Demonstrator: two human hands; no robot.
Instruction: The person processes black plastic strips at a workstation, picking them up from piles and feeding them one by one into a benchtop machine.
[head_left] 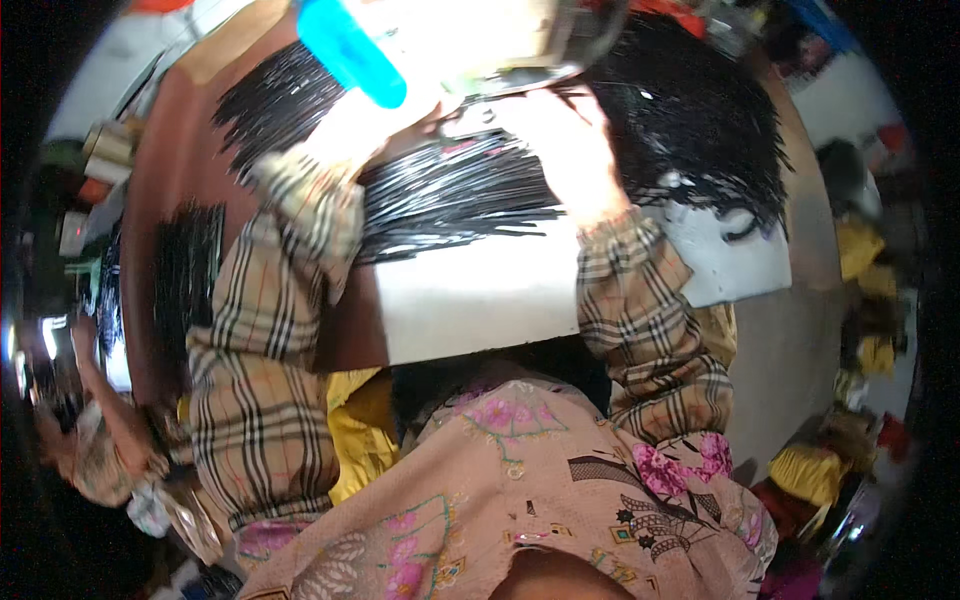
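Note:
Both hands meet at the top middle under a bright glare that washes out their fingers. My left hand point(405, 118) has its fingers drawn together beside a small silvery metal part point(472, 120). From the other side my right hand point(572, 140) bends its fingers in at the same part. Whatever lies between the fingertips is lost in the glare. Below and between the wrists spreads a layer of thin, shiny black strips point(450, 195), their ends pointing toward me. A bright blue bar point(350, 52) reaches down just above my left hand, next to a glaring white machine-like housing point(480, 40).
More black strips heap up at the far right point(690, 110), the far left point(280, 95) and on the near left point(188, 260). White sheets point(480, 305) cover part of the reddish-brown tabletop point(155, 150). Another person point(105, 440) sits at the left. Yellow bags point(808, 473) lie on the right.

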